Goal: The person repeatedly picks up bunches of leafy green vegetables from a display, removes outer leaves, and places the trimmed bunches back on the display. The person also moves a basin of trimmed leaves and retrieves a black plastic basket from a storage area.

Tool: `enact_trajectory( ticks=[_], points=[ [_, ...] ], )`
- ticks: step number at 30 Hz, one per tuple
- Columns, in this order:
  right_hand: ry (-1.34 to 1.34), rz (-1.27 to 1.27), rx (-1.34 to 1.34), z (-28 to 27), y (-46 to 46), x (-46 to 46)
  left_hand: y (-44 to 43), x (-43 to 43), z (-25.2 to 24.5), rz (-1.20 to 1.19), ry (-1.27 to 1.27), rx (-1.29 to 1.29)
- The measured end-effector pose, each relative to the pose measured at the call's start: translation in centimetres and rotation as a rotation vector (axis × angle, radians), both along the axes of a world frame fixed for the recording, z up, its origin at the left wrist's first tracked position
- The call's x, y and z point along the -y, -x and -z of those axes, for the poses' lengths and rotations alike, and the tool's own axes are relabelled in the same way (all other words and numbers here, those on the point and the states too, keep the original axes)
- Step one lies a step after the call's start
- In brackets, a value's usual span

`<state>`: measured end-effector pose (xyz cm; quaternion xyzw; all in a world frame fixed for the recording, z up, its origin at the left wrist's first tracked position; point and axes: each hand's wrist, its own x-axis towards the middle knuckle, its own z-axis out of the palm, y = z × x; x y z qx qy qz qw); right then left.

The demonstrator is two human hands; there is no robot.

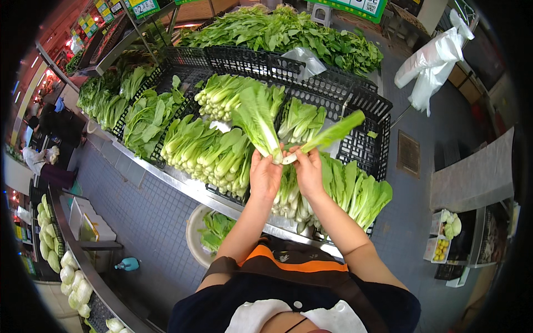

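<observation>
My left hand (pixel 266 175) grips a head of long-leaved lettuce (pixel 260 120) near its pale base, the leaves pointing up and away from me. A single long leaf (pixel 338 131) is pinched by its white stem end in my right hand (pixel 307 168); that end touches or nearly touches the base of the head. Stacked bok choy (pixel 208 154) lies left of my hands, with more bok choy (pixel 225 98) behind it. Bunches of long leafy greens (pixel 354 183) lie to the right, partly hidden by my right forearm.
Black plastic crates (pixel 366 145) stand on a metal-edged stall (pixel 179 182). A round pale bin (pixel 192 239) with loose leaves is below its edge. Leafy greens (pixel 283 35) fill the far side. Plastic bags (pixel 433 62) hang at right. A person (pixel 41 162) is at far left.
</observation>
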<state>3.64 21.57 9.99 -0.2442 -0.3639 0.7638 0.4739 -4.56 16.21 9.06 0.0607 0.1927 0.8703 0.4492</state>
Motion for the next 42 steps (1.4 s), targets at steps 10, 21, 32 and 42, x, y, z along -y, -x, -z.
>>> enact_trajectory(
  ticks=[10, 21, 32, 42],
  points=[
    [0.284, 0.061, 0.054, -1.9, -3.2, -9.8, 4.8, 2.4, -0.6, -0.072, 0.343, -0.426],
    [0.299, 0.018, 1.123, 21.9, 1.3, -23.5, 2.4, 6.9, 6.2, -0.058, 1.096, -1.570],
    [0.455, -0.038, 0.513, 13.5, -4.0, -23.6, 4.5, 5.5, 3.5, -0.172, 0.992, -1.430],
    [-0.071, -0.399, 0.545, -2.7, -5.6, -10.5, -0.5, -3.6, -2.3, 0.097, 0.388, -0.857]
  ],
)
